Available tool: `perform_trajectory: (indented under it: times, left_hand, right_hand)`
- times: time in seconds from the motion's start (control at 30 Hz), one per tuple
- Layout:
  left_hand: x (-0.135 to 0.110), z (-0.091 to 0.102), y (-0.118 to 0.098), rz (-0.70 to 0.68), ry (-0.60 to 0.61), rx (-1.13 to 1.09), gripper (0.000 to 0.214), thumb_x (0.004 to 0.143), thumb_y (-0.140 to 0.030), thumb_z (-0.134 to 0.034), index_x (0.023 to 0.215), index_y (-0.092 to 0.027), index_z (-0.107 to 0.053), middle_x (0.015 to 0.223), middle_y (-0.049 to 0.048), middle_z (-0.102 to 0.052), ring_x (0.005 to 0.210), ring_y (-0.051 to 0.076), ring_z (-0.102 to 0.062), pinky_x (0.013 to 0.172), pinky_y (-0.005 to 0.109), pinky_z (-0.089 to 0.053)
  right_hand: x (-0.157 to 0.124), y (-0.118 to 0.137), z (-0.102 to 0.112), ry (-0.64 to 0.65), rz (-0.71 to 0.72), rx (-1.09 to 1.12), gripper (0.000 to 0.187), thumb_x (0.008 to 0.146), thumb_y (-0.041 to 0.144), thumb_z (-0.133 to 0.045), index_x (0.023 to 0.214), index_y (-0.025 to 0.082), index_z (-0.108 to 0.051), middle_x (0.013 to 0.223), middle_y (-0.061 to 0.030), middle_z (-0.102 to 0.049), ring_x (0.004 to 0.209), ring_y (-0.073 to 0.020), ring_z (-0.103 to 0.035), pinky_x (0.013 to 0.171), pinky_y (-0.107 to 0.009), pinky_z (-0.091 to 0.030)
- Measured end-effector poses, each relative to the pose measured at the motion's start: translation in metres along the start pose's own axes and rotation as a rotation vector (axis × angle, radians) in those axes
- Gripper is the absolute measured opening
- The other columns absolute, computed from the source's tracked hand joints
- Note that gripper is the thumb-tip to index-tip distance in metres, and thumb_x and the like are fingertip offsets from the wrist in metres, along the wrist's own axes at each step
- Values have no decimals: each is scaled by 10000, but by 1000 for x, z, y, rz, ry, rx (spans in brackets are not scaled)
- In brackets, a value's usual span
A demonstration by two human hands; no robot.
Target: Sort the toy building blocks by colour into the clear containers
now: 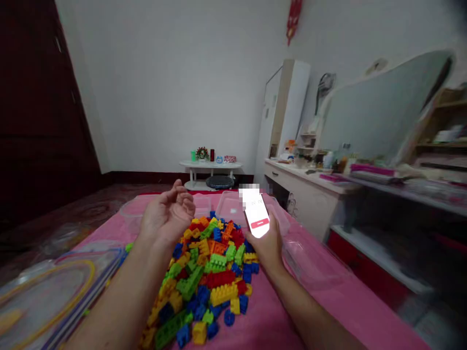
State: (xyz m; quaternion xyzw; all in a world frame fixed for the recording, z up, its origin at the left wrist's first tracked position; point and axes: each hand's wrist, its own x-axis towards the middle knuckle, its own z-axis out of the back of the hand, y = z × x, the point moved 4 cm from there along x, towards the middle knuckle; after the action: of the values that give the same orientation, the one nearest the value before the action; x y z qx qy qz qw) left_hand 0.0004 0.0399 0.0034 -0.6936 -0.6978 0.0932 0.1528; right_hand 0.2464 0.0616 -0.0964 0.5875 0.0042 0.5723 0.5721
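Note:
My right hand [268, 243] is wrapped around a smartphone [258, 214], whose lit white screen with a red button faces me. Raised over the left side of the brick pile, my left hand [170, 211] is palm up with its fingers loosely curled and apart, and nothing shows in it. Below and between both hands spreads a heap of toy building bricks [219, 262] in red, yellow, green, blue and orange. My left forearm hides part of the heap's left edge.
The bricks lie on a pink cloth [270, 316]. Clear plastic boxes stand around them: one box [310, 257] at right, others behind. Plastic bags with a yellow ring [87, 272] lie at left. Farther off are a small white table [209, 165] and a mirrored dresser [302, 184].

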Motion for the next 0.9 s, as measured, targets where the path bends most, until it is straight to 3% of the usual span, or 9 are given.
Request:
perform_trajectory:
  times: [0.9]
  left_hand:
    - [0, -3, 4, 30, -11, 9, 252, 790, -9, -375, 860, -139, -579, 602, -5, -544, 493, 73, -513, 446, 162, -447]
  right_hand:
    - [-3, 1, 0, -10, 24, 14, 768, 556, 257, -663, 1275, 202, -400, 1126, -88, -552, 999, -269, -535, 801, -380, -455]
